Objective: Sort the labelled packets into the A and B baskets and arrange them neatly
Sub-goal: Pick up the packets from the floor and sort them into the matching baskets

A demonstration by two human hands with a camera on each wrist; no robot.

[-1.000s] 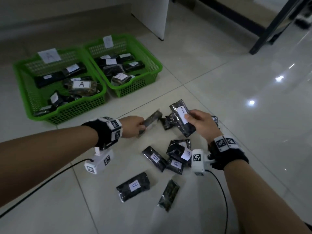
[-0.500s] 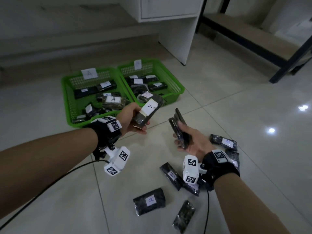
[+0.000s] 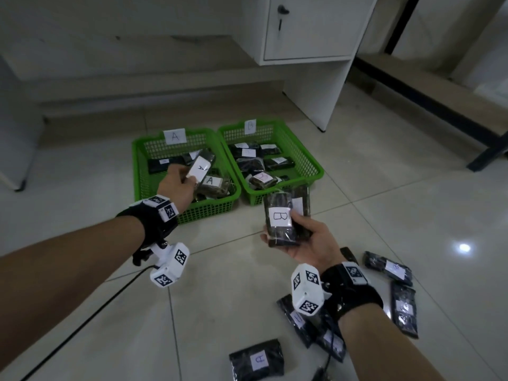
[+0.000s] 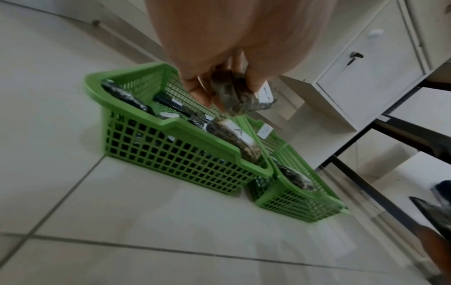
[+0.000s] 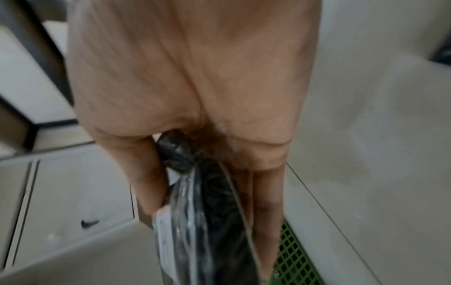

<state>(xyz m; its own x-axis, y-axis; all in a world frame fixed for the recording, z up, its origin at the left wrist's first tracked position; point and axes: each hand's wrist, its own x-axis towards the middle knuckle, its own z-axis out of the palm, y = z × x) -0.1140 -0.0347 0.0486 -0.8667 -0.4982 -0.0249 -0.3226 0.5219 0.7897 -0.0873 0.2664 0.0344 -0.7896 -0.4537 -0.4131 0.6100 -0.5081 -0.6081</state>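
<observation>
Two green baskets stand side by side on the floor: basket A [image 3: 140, 171] on the left, basket B [image 3: 313, 163] on the right, each with several dark packets inside. My left hand [image 3: 178, 182] grips a packet labelled A [image 3: 202, 167] above basket A; the left wrist view shows the same A packet [image 4: 234, 96] pinched in the left hand [image 4: 219, 77]. My right hand [image 3: 308, 240] holds two stacked packets, the front B packet [image 3: 280, 218] facing up, just in front of basket B. The right wrist view shows these B packets [image 5: 207, 221] edge-on in the right hand [image 5: 195, 173].
Several loose packets [image 3: 395, 270] lie on the tiled floor at the lower right, one A packet [image 3: 258, 360] near the bottom edge. A white cabinet [image 3: 310, 45] stands behind the baskets, a dark metal frame [image 3: 483, 155] to the right. A black cable [image 3: 82, 325] trails from my left wrist.
Both hands have lifted their packets from the pile and carried them forward to the baskets. The left hand's A packet now hangs over basket A. The right hand turned its packets label-up.
</observation>
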